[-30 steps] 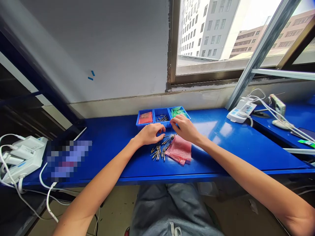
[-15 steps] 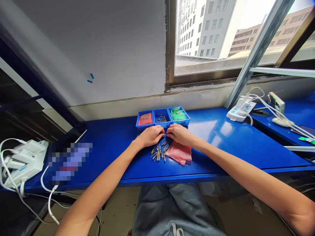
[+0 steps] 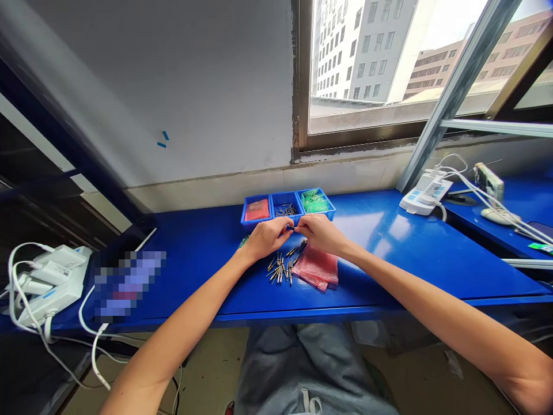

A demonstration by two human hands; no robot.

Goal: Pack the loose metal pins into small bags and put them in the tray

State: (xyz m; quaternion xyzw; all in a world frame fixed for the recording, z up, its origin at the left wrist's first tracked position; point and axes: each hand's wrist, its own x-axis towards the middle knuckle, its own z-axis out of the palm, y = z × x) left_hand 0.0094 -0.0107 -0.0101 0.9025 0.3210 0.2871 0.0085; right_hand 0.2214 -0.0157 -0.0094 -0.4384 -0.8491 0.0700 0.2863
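My left hand (image 3: pixel 268 237) and my right hand (image 3: pixel 318 232) meet above the blue table, fingertips pinched together on a small dark piece (image 3: pixel 291 228) between them, too small to name. Several metal pins (image 3: pixel 280 268) lie loose just below my hands. Beside them, under my right hand, is a stack of pink plastic bags (image 3: pixel 317 268). Behind my hands stand three blue bins: the left one holds a pink packet (image 3: pixel 257 210), the middle one dark small parts (image 3: pixel 285 209), the right one green bags (image 3: pixel 314 201). Something green (image 3: pixel 243 242) shows beside my left wrist.
White power strips with cables stand at the left (image 3: pixel 56 282) and at the right (image 3: pixel 425 193) of the blue table (image 3: pixel 415 259). A blurred-out object (image 3: pixel 129 285) lies at the left. A metal frame post (image 3: pixel 458 95) rises at the right, before the window.
Both hands have lifted slightly away from the pins, and a dark piece now shows between the fingertips. The whole view has shifted slightly.
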